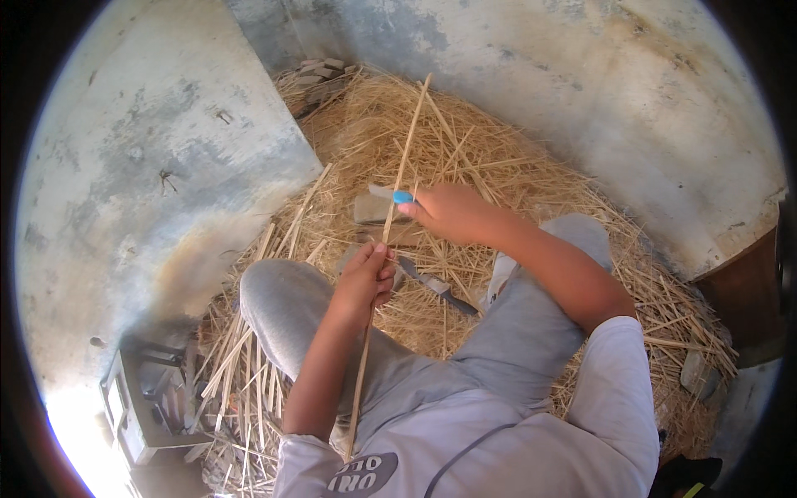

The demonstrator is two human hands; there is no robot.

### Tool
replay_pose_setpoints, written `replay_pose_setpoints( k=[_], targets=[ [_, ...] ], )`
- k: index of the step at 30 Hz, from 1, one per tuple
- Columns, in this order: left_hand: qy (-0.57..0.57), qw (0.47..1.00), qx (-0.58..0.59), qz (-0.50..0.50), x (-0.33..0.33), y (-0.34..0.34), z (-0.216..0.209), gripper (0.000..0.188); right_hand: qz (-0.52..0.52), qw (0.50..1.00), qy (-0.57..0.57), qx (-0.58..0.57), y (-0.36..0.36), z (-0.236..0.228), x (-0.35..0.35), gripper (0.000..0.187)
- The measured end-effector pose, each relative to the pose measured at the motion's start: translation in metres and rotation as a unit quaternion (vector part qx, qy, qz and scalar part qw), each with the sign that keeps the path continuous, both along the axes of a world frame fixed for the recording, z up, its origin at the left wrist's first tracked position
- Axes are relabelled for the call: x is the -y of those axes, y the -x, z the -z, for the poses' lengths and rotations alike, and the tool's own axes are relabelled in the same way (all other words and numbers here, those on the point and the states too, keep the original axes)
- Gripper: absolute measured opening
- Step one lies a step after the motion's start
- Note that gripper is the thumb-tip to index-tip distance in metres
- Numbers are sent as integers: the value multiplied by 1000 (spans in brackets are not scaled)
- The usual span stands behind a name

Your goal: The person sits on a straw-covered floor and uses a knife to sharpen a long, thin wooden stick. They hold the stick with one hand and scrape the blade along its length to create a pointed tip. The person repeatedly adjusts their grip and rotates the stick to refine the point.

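Note:
A long, thin bamboo-like strip [408, 141] runs from far ahead of me back past my lap, tilted slightly. My left hand [362, 274] is closed around its middle, above my left knee. Farther up, my right hand [452, 212] pinches at the same strip, with a blue covering [403, 197] at a fingertip. A pale, flat piece [380, 191] juts out left of those fingers; whether I hold it is hard to tell. Below the hands, a knife-like tool [437, 286] with dark ends lies on the straw-like shavings. Beneath the strip sits a block [371, 208].
Shavings and loose strips [531, 166] cover the floor around my crossed legs. Weathered walls [573, 75] rise ahead and at the left [166, 124]. A small frame-like stand [141, 407] is at lower left, and a stone [699, 375] lies at right.

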State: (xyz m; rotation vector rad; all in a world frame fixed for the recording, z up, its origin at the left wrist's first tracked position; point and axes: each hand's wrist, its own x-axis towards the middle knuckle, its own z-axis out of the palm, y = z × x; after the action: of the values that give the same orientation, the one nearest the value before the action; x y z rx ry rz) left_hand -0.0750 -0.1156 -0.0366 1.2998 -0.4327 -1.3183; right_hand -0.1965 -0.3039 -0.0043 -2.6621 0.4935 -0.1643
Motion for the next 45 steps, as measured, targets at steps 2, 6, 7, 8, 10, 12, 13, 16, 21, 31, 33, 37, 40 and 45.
replay_pose_setpoints(
  k=[2,6,7,8,10,12,13,16,21,31,33,37,40,45],
  targets=[
    [-8,1000,-8,-10,1,-2,1,20,-19,999,28,-14,-1,4,-6,57],
    [-14,1000,0,-19,-2,-3,3,21,-61,995,71,17,3,11,-17,58],
    [-8,1000,-1,-21,-2,-3,4,21,-70,993,92,33,3,12,-20,58],
    [-2,1000,-3,-23,-3,-3,5,22,-64,993,92,34,2,13,-22,58],
    [5,1000,0,-29,-4,0,6,23,-50,994,93,34,1,14,-25,59],
    [9,999,11,-36,-7,7,4,24,-24,997,75,16,-2,12,-14,60],
    [3,999,12,-30,-9,12,4,25,-10,998,66,6,-3,10,-6,61],
    [-5,1000,16,1,-14,19,3,26,65,993,102,12,1,17,32,63],
    [-18,1000,23,-7,-18,13,-1,27,25,994,106,15,7,11,6,63],
    [-17,999,30,24,-34,22,-2,25,123,987,89,-44,9,9,55,60],
    [-17,998,50,30,-35,21,-1,25,99,989,93,-63,8,6,49,60],
    [1,998,53,24,-32,11,1,25,-31,989,142,18,19,17,-9,60],
    [-12,998,51,24,-36,15,-1,26,-27,984,152,93,24,21,-18,60],
    [-20,998,32,45,-38,28,-5,26,110,988,107,-27,17,0,37,58]
  ],
)
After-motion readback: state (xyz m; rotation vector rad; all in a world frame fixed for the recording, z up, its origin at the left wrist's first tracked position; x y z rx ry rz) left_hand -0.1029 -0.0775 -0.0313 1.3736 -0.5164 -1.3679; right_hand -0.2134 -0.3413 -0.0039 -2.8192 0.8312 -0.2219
